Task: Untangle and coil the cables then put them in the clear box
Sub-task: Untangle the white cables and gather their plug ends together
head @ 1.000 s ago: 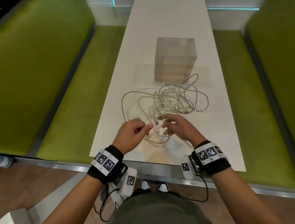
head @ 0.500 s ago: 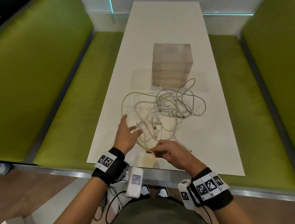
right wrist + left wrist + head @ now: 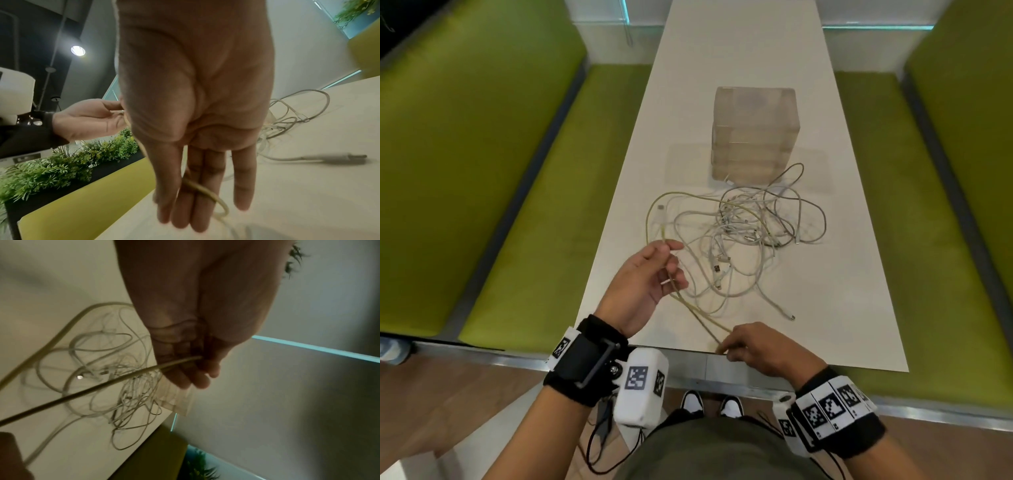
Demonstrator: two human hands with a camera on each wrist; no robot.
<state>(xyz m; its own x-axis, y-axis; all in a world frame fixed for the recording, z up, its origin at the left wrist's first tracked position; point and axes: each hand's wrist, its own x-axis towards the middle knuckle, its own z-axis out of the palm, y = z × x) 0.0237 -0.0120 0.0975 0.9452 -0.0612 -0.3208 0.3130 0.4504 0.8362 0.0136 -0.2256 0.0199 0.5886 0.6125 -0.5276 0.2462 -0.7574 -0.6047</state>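
A tangle of white cables (image 3: 750,233) lies mid-table, just in front of the clear box (image 3: 755,133). A yellowish cable (image 3: 698,311) runs out of it toward me. My left hand (image 3: 671,263) is raised palm-up at the tangle's left, fingers curled round this cable (image 3: 115,382) near its plug end. My right hand (image 3: 724,347) sits at the table's front edge and pinches the same cable (image 3: 207,191) between thumb and fingers. The stretch between my hands is taut. The box's inside is hazy.
The narrow white table (image 3: 739,51) has green benches on the left (image 3: 524,222) and right (image 3: 928,240). A loose white cable end (image 3: 792,317) lies near the front right of the tangle. Bare tabletop lies beyond the box.
My right hand drew the yellowish cable back to the table's front edge. My left hand, open half a second ago, has turned palm-up and closed on the cable.
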